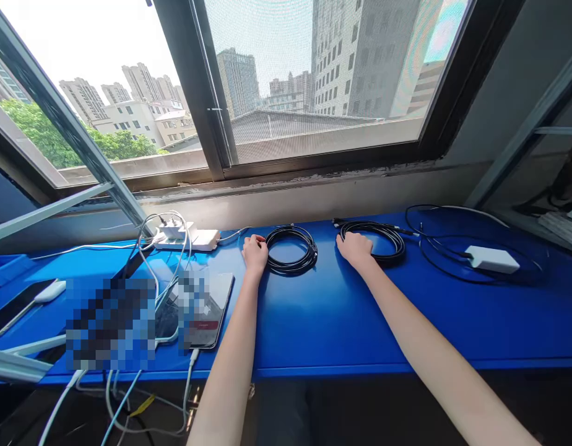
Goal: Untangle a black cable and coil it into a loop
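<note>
Two coiled black cables lie on a blue table (314, 316) below the window. My left hand (255, 251) rests with curled fingers on the left edge of the left coil (293, 251). My right hand (355, 247) lies over the left side of the right coil (376, 241), fingers bent down onto it. Both arms reach forward from the bottom of the view. Whether either hand actually grips its coil is not plain; the fingertips are hidden.
A white power strip (188, 238) with white leads sits at the back left. Phones (207, 310) lie on the left part of the table. A white adapter (493, 259) with loose black cable lies at the right. A window sill runs behind.
</note>
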Available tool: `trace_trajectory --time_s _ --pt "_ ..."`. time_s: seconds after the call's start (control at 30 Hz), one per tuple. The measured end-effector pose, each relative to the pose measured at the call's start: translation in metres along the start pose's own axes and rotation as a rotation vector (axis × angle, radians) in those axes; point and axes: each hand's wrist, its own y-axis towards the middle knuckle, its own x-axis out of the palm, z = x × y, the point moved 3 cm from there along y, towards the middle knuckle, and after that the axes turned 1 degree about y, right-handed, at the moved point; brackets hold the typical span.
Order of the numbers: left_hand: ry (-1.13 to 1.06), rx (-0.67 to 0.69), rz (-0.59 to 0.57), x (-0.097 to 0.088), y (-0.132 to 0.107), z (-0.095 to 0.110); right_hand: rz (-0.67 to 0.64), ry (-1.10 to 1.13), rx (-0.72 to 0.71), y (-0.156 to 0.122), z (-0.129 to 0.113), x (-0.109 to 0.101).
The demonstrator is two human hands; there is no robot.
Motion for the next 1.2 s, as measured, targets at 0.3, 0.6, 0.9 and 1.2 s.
trace_trajectory --time_s 0.3,0.6,0.9,1.2 --pt "0.002 0.002 -0.004 -0.0009 -0.0020 0.0001 0.026 -0.005 -0.019 -0.0036 -0.0006 -0.0012" --pt "-0.001 -0.001 -0.020 -0.0004 -0.0025 0.0007 0.042 -0.011 -0.016 -0.0046 -0.0009 -0.0021" --pt "0.000 -0.002 -0.025 0.0000 -0.0019 -0.0001 0.039 -0.011 -0.018 -0.0061 -0.0013 -0.0040" --pt "0.010 0.001 -0.032 -0.0008 -0.0022 0.0011 0.035 -0.006 -0.010 -0.0072 -0.0018 -0.0049"
